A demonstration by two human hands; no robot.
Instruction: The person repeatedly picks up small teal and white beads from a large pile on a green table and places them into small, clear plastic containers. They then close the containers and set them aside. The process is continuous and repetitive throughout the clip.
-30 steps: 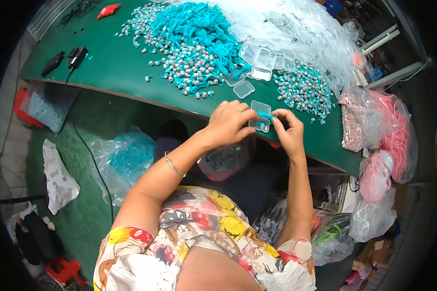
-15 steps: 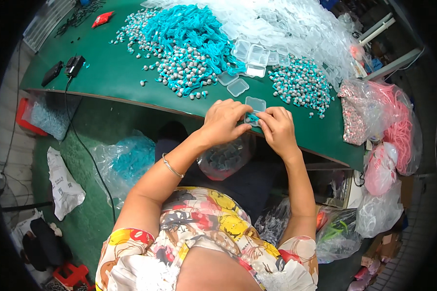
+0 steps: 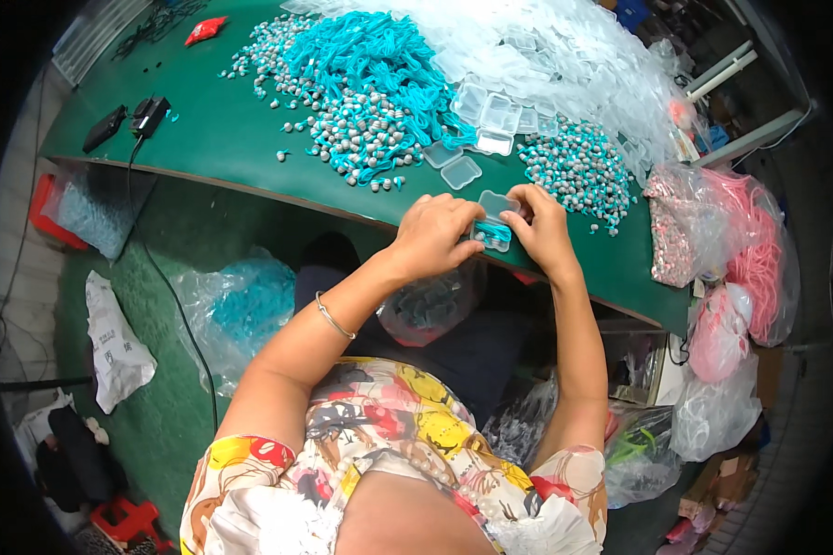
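At the table's front edge, a small clear plastic box (image 3: 498, 203) stands with its lid raised. Inside lies a coil of teal cord (image 3: 494, 231) with small grey beads at its end. My left hand (image 3: 432, 233) grips the box by its left side, thumb at the near corner and fingers behind. On the right, my right hand (image 3: 544, 228) is closed on the box's right side and lid edge, its thumb bent over the rim. Just beyond them lies a clear box (image 3: 460, 172), opened out flat. The fingertips of my right hand are partly hidden.
A tangled heap of teal cords (image 3: 366, 60) and loose grey beads (image 3: 352, 139) covers the table's middle. Teal-and-grey bead pieces (image 3: 578, 171) lie at right, beneath a large pile of clear boxes (image 3: 565, 55). Bags of pink cord (image 3: 750, 240) hang at the right edge.
My right hand has drawn back from inside the box to its right side and lid edge. The teal cord now lies lower in the box, more in sight. My left hand keeps its hold.
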